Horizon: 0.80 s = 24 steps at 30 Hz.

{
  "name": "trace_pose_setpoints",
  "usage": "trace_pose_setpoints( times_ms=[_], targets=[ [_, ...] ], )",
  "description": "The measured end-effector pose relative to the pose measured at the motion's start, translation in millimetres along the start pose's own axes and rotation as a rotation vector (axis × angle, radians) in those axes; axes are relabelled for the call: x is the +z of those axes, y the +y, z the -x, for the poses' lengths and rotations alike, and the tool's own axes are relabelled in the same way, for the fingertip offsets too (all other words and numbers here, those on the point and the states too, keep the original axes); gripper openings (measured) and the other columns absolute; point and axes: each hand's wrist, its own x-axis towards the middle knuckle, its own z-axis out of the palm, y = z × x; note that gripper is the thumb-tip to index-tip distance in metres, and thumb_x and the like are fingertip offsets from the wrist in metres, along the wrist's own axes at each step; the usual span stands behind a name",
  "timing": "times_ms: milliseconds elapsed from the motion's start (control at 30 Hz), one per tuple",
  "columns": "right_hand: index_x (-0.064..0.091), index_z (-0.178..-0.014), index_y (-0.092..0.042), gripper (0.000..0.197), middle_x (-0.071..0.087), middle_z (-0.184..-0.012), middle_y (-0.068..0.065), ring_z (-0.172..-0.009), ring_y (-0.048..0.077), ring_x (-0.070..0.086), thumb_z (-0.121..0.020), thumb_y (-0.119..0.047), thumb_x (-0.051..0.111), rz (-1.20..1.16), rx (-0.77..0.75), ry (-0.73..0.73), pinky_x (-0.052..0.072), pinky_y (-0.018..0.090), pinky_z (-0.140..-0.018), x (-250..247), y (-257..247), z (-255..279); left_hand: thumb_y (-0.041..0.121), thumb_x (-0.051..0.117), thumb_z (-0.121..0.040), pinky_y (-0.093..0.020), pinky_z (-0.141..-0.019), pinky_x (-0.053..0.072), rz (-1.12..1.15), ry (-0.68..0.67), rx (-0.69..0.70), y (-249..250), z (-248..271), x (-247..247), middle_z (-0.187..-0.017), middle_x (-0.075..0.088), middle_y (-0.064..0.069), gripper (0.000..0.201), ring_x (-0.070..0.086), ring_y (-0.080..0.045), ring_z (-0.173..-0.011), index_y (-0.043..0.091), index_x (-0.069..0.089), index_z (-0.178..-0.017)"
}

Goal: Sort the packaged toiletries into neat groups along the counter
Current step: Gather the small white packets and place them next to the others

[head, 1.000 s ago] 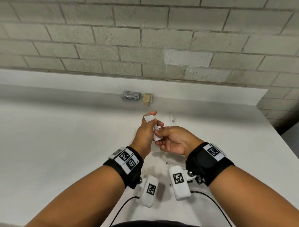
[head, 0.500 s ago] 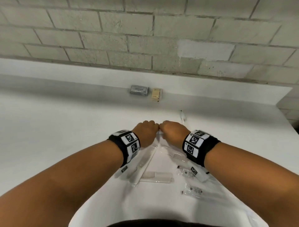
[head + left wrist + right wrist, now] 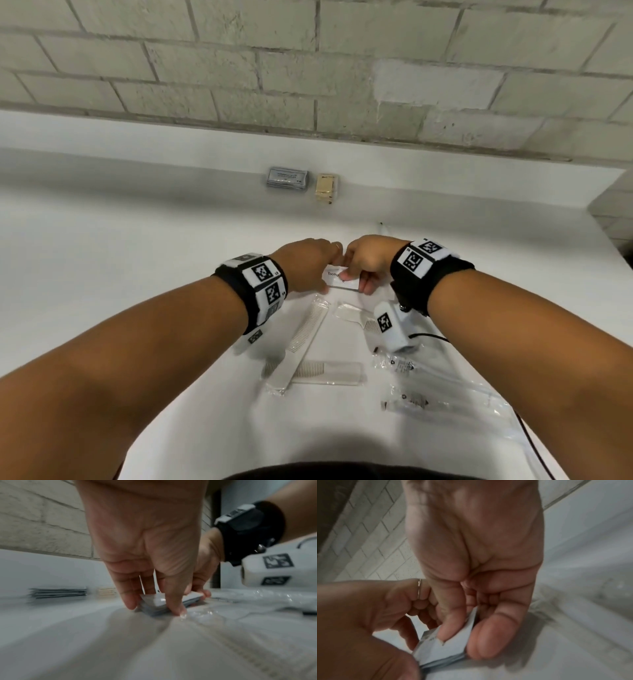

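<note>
Both hands meet at the middle of the white counter over a small stack of white toothpaste sachets. My left hand pinches the stack's left end, seen as grey-white packets under the fingertips. My right hand grips the right end between thumb and fingers, the sachet stack showing below the thumb. The stack sits low, at or just above the counter. Wrapped combs lie near me.
A grey sachet stack and a tan soap packet sit against the back ledge. Clear-wrapped toothbrushes lie at the right. A brick wall rises behind. The counter's right edge is close.
The hands dropped from a raised hold down to the counter, and both now hold the sachet stack low. The view tilted down, bringing the combs and wrapped toothbrushes into sight.
</note>
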Motion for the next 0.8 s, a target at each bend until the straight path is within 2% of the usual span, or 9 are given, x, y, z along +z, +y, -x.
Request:
trace_pose_setpoints(
  times_ms=[67, 133, 200, 233, 300, 400, 567, 633, 800],
  targets=[
    [0.058, -0.089, -0.006, 0.012, 0.060, -0.070, 0.020, -0.059, 0.029, 0.059, -0.084, -0.006, 0.069, 0.025, 0.017, 0.029, 0.054, 0.037, -0.059, 0.9, -2.4, 1.0, 0.026, 0.075, -0.076, -0.032, -0.078, 0.042, -0.027, 0.028, 0.009, -0.4, -1.0, 2.2, -0.111, 0.059, -0.003, 0.046, 0.056, -0.023, -0.102, 0.017, 0.051, -0.114],
    [0.060, -0.097, -0.004, 0.026, 0.067, -0.086, 0.021, -0.070, 0.029, 0.059, -0.079, -0.015, 0.074, 0.227, -0.056, 0.171, 0.053, 0.039, -0.068, 2.6, -2.2, -0.2, 0.027, 0.075, -0.076, -0.031, -0.074, 0.041, -0.014, 0.053, 0.003, -1.7, -1.4, 2.8, -0.107, 0.061, -0.003, 0.045, 0.057, -0.024, -0.098, 0.016, 0.050, -0.112],
    [0.055, -0.093, -0.014, 0.033, 0.061, -0.093, 0.007, -0.075, 0.023, 0.058, -0.070, -0.025, 0.077, 0.393, -0.198, 0.342, 0.051, 0.035, -0.068, 5.6, -0.7, 6.4, 0.026, 0.075, -0.076, -0.030, -0.070, 0.040, 0.004, 0.064, 0.000, -2.1, -1.8, 2.9, -0.102, 0.061, -0.002, 0.043, 0.058, -0.024, -0.094, 0.016, 0.048, -0.108],
    [0.051, -0.089, -0.019, 0.035, 0.056, -0.092, 0.001, -0.077, 0.019, 0.056, -0.067, -0.026, 0.078, 0.439, -0.272, 0.365, 0.049, 0.033, -0.066, 7.9, 0.5, 11.0, 0.026, 0.075, -0.076, -0.029, -0.070, 0.039, 0.009, 0.067, 0.002, -2.3, -2.1, 3.1, -0.100, 0.060, 0.000, 0.041, 0.058, -0.023, -0.093, 0.016, 0.049, -0.107],
    [0.052, -0.088, -0.020, 0.032, 0.053, -0.094, -0.002, -0.082, 0.019, 0.056, -0.068, -0.020, 0.076, 0.562, -0.350, 0.345, 0.046, 0.030, -0.066, 13.0, 4.6, 15.7, 0.025, 0.074, -0.076, -0.028, -0.072, 0.039, 0.019, 0.063, 0.007, -2.8, -3.2, 3.6, -0.097, 0.055, 0.003, 0.036, 0.057, -0.022, -0.094, 0.015, 0.053, -0.104],
    [0.059, -0.095, -0.013, 0.017, 0.057, -0.105, 0.008, -0.095, 0.026, 0.057, -0.080, -0.008, 0.063, 0.707, -0.399, 0.383, 0.048, 0.037, -0.076, 16.5, 12.1, 13.7, 0.024, 0.075, -0.075, -0.027, -0.076, 0.040, 0.029, 0.031, 0.007, -6.2, -3.7, 3.5, -0.100, 0.049, 0.003, 0.036, 0.055, -0.020, -0.095, 0.016, 0.055, -0.103],
    [0.060, -0.098, -0.013, 0.023, 0.054, -0.107, 0.007, -0.097, 0.025, 0.055, -0.078, -0.018, 0.070, 0.735, -0.436, 0.354, 0.046, 0.037, -0.079, 12.0, 16.2, 9.8, 0.025, 0.070, -0.080, -0.027, -0.076, 0.039, -0.046, 0.012, 0.032, -10.8, -3.5, 1.9, -0.110, 0.055, -0.002, 0.035, 0.055, -0.022, -0.101, 0.016, 0.055, -0.110],
    [0.060, -0.098, -0.013, 0.020, 0.055, -0.106, 0.006, -0.097, 0.025, 0.055, -0.080, -0.019, 0.067, 0.753, -0.461, 0.362, 0.045, 0.035, -0.078, 11.0, 17.9, 8.9, 0.024, 0.067, -0.083, -0.027, -0.076, 0.037, -0.091, 0.010, 0.049, -10.8, -4.9, 1.2, -0.111, 0.056, -0.003, 0.032, 0.055, -0.023, -0.103, 0.016, 0.054, -0.110],
    [0.058, -0.096, -0.016, 0.016, 0.057, -0.100, 0.004, -0.094, 0.023, 0.056, -0.080, -0.020, 0.058, 0.772, -0.513, 0.415, 0.050, 0.037, -0.075, 8.1, 24.8, 7.3, 0.025, 0.061, -0.086, -0.030, -0.075, 0.038, -0.189, -0.009, 0.060, -7.2, -7.9, -3.8, -0.110, 0.056, -0.003, 0.027, 0.055, -0.024, -0.102, 0.015, 0.053, -0.110]
  ],
)
